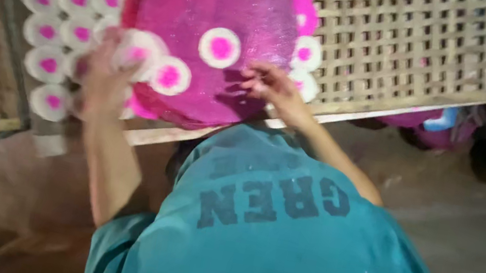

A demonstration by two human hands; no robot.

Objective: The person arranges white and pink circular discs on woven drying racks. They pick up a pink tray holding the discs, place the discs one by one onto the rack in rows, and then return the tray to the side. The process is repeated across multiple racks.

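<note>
Both my arms reach forward over the woven rack (428,49). My left hand (101,77), blurred, grips a white disc with a pink centre (135,51) at the edge of the big pink round sheet (213,0). My right hand (274,89) rests fingers-curled on that sheet's near edge, holding nothing I can make out.

We see a large round magenta sheet (213,0), glistening and flat, at twelve o'clock on the lattice. Small white discs with pink centres lie on it: one (220,47) near its middle, two (169,75) at its eight o'clock edge, blurred.
</note>
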